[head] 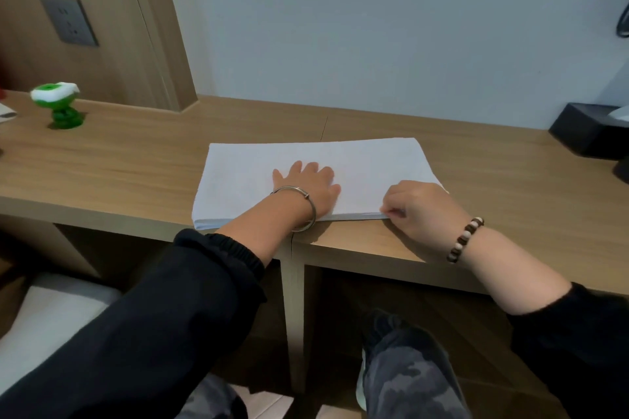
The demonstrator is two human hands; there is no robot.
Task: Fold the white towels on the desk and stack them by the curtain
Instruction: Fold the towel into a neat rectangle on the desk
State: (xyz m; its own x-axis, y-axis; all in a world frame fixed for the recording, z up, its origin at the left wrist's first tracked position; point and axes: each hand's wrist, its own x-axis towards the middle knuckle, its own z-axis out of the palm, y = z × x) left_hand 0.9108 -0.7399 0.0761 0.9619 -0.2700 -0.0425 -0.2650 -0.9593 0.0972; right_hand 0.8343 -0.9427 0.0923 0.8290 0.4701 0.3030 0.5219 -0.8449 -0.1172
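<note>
A person is wearing a black top whose long sleeves [163, 309] are ending in gathered elastic cuffs [235, 248] partway up the forearms. A thin silver bangle [308, 196] is circling the wrist just behind the left hand [308, 185], while a bracelet [464, 239] of brown and white beads is sitting behind the right hand [420, 206]. Grey camouflage trousers [408, 374] are showing below both hands.

A white towel [367, 160], folded into a flat rectangle, lies at the table's [119, 163] near edge. The left grip [308, 185] rests flat on the towel's middle, fingers spread towards 12 o'clock. The right grip [422, 207] pinches the layered near edge at the towel's 4 o'clock corner. A green-and-white gadget [59, 104] stands at 10 o'clock, well apart. A black box [585, 129] sits at 2 o'clock.
</note>
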